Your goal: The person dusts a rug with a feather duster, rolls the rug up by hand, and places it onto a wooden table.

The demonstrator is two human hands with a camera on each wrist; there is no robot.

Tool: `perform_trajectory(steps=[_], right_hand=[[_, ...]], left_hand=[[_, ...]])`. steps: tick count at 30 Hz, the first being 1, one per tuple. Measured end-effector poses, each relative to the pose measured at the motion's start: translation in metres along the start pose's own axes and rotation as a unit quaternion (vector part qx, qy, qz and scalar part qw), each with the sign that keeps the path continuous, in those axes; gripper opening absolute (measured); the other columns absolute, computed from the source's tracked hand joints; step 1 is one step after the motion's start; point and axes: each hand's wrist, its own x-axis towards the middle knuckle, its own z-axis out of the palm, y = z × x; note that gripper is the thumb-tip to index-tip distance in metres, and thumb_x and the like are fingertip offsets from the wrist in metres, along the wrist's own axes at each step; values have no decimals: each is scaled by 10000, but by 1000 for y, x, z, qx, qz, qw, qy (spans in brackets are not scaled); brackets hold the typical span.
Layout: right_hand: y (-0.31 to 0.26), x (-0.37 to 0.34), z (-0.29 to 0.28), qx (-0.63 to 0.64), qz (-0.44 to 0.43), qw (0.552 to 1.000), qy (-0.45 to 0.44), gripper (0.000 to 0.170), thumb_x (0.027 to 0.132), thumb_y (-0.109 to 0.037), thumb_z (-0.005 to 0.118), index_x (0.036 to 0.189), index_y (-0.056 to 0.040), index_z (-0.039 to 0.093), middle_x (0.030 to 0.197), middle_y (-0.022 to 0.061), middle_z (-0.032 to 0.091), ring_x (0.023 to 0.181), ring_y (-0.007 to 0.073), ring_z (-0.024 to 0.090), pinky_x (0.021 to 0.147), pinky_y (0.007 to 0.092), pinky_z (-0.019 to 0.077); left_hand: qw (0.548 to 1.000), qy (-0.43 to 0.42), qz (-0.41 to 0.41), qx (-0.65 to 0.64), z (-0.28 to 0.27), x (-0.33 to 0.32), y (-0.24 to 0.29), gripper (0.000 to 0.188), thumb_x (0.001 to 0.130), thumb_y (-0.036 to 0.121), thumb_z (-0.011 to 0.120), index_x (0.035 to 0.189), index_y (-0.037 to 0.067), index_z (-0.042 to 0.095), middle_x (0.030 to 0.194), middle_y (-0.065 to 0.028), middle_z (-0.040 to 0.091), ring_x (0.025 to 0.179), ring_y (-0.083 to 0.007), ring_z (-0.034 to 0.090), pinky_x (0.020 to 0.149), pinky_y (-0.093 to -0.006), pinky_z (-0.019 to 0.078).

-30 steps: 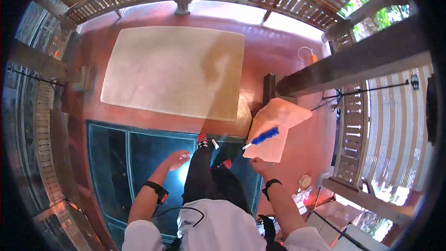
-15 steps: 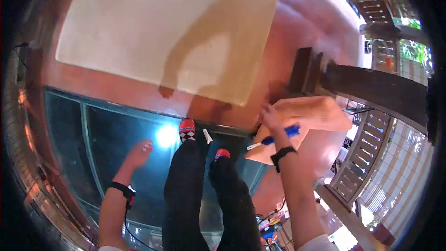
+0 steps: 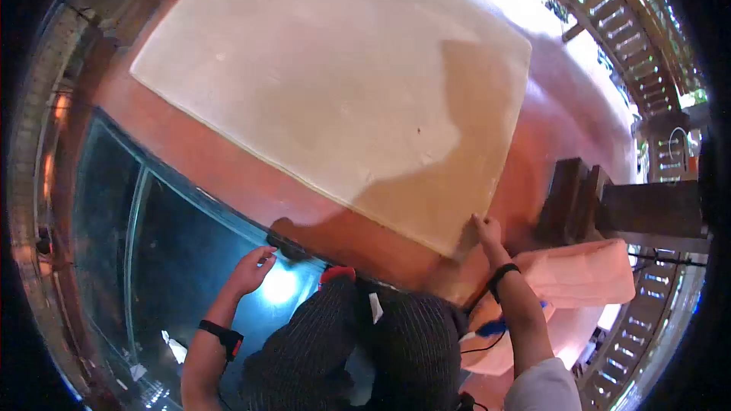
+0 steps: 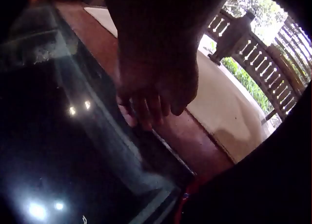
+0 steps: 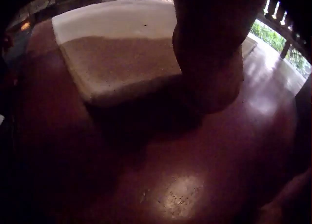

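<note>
A thin beige mattress (image 3: 327,91) lies on the red floor ahead of me. At its near right corner, my right hand (image 3: 491,236) grips the edge, the fingertips right on the border in the head view. In the right wrist view that mattress corner (image 5: 97,94) has a dark shadow beneath it, and the hand's fingers are mostly hidden in darkness. My left hand (image 3: 251,270) hovers over the dark glass panel (image 3: 205,236), its fingers loosely bent around nothing. The left wrist view shows those fingers (image 4: 151,109) hanging down.
Right of my knees lies a peach folded cushion (image 3: 579,274) with a blue duster (image 3: 493,327), partly behind my right arm. A dark wooden post base (image 3: 567,194) stands beyond it. Between my legs is a small white item (image 3: 375,308). Wooden railings (image 3: 609,23) border the floor.
The person has crouched lower and closer to the mattress. The right hand has moved from beside the cushion to the mattress's near right corner. The left hand stays over the glass.
</note>
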Motion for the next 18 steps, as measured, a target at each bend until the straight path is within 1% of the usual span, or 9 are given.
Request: perform_trajectory(steps=[1,4,7,9,11,14,16,17,18], right_hand=[[-7,2,-1,30,-6,1000,-8,439,894,-405,739,1026,12,708,878,100,712,689,246,671,663,382,561],[-17,-16,-16,169,20,981,-90,331,915,-314,736,1009,2,704,892,91,706,702,233,677,627,395,568],[-49,-39,-20,162,8,970,-179,328,948,-304,716,1031,14,699,863,96,697,748,208,698,665,328,575],[-60,-46,-6,168,1,951,-259,323,954,-279,708,1076,18,677,938,115,694,806,228,704,702,345,596],[-60,-49,21,205,13,927,-314,317,963,-248,694,1123,23,654,1010,133,689,855,247,707,743,356,614],[-64,-72,52,294,80,885,-351,305,977,-190,666,1184,29,622,1103,158,676,912,270,704,802,362,632],[-98,-110,70,346,133,854,-365,294,984,-153,650,1209,32,609,1156,171,666,943,282,701,830,360,637],[-110,-123,81,366,149,828,-397,296,984,-147,651,1217,30,606,1169,174,663,968,279,698,851,348,631],[-120,-134,94,385,165,801,-428,298,984,-141,652,1225,28,603,1181,176,660,993,277,695,872,337,626]], left_hand=[[1000,23,11,-1,-3,0,-1,359,1002,265,623,1289,48,615,1140,-159,698,1061,-271,675,934,-394,537],[999,43,13,6,-7,-18,-5,361,1001,274,626,1284,51,615,1134,-151,698,1054,-266,678,930,-396,539],[999,24,3,25,5,-40,-7,361,1000,279,626,1280,50,617,1148,-149,692,1051,-267,682,929,-401,542],[999,-13,3,52,12,-50,7,365,998,279,626,1279,46,617,1160,-149,690,1052,-266,685,928,-406,544],[997,-37,51,44,18,-43,-3,397,988,297,643,1284,33,614,1175,-158,691,1069,-273,685,937,-413,543],[999,-45,1,6,29,-38,1,440,999,368,625,1279,29,616,1184,-163,694,1065,-259,686,937,-401,538],[997,-62,-43,-34,51,-27,-20,478,1001,409,615,1282,23,613,1178,-160,700,1065,-245,685,930,-384,537],[982,-126,-83,-110,61,-21,-24,637,1002,550,558,1375,34,536,1233,-165,675,1120,-251,660,959,-411,514],[965,-155,-129,-164,63,-24,0,721,990,621,513,1422,45,480,1291,-175,639,1166,-267,634,985,-442,492]])
